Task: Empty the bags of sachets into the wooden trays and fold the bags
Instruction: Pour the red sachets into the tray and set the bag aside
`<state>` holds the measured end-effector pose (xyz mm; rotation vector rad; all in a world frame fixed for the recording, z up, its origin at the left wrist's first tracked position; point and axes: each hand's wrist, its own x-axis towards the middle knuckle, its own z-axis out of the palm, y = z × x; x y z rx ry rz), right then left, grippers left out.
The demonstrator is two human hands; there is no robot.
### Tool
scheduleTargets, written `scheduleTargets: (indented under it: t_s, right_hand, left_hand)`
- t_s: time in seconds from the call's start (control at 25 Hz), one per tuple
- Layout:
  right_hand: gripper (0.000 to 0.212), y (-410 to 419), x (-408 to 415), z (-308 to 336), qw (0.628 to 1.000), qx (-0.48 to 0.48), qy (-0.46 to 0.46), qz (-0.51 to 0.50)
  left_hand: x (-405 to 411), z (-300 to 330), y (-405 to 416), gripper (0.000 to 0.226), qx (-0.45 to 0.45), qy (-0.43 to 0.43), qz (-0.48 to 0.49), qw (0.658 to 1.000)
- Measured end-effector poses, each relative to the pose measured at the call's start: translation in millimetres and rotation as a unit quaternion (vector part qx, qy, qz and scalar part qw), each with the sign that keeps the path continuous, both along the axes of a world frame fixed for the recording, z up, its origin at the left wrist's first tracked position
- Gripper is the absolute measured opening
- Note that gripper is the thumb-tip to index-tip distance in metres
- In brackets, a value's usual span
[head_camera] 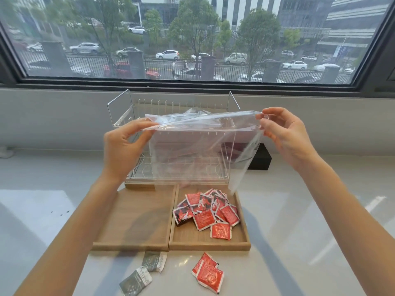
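I hold a clear plastic bag (192,150) stretched out in the air above the trays. My left hand (124,146) pinches its left top corner and my right hand (284,133) pinches its right top corner. The bag looks empty. Below it lie two wooden trays side by side: the left tray (132,221) holds nothing, the right tray (239,242) holds several red sachets (207,212). Two red sachets (208,272) and two grey sachets (145,272) lie on the counter in front of the trays.
A wire and acrylic dish rack (136,171) stands right behind the trays. A black box (260,159) sits at its right. The white counter (310,210) runs to a wall under a large window.
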<state>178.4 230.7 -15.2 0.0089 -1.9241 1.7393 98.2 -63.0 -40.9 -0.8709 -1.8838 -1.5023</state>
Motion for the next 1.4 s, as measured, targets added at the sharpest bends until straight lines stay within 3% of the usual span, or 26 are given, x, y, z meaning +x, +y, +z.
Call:
scheduleTargets:
  t_s: [0.16,0.44,0.56,0.76,0.88,1.04,1.24,1.4]
  right_hand:
    - [0.019,-2.3,3.3,3.3,1.000,-0.006,0.000,0.006]
    - [0.027,5.0,-9.8,-4.2,0.998,0.030,-0.048,0.000]
    - [0.031,1.2,-25.2,-3.9,0.997,0.054,-0.052,0.009]
    - [0.033,-12.6,-16.2,8.0,0.993,0.081,0.083,0.009]
    - [0.033,-18.4,11.6,-23.9,0.994,0.068,0.090,0.007]
    - [0.044,-28.1,46.5,-111.6,0.999,-0.013,-0.037,0.020]
    - [0.012,-42.3,72.7,-197.8,0.966,-0.062,-0.252,-0.005]
    - [0.026,-41.8,78.7,-229.9,0.938,-0.087,-0.335,-0.034]
  left_hand:
    - [-1.6,-2.8,-0.9,0.013,0.029,-0.037,0.000,0.999]
    - [-7.6,-0.3,5.9,0.023,-0.026,-0.210,-0.072,0.975]
    - [-9.7,12.8,12.8,0.015,0.084,-0.291,-0.112,0.946]
    - [0.0,25.5,5.6,0.024,0.185,-0.251,-0.102,0.945]
    - [21.8,-4.3,-1.7,0.033,0.171,-0.240,-0.100,0.950]
    - [51.4,-87.3,-3.3,0.032,0.146,-0.345,-0.046,0.926]
    - [66.3,-180.1,-7.4,0.018,0.051,-0.483,0.051,0.873]
    - [70.0,-215.1,-9.7,0.033,-0.034,-0.519,0.092,0.849]
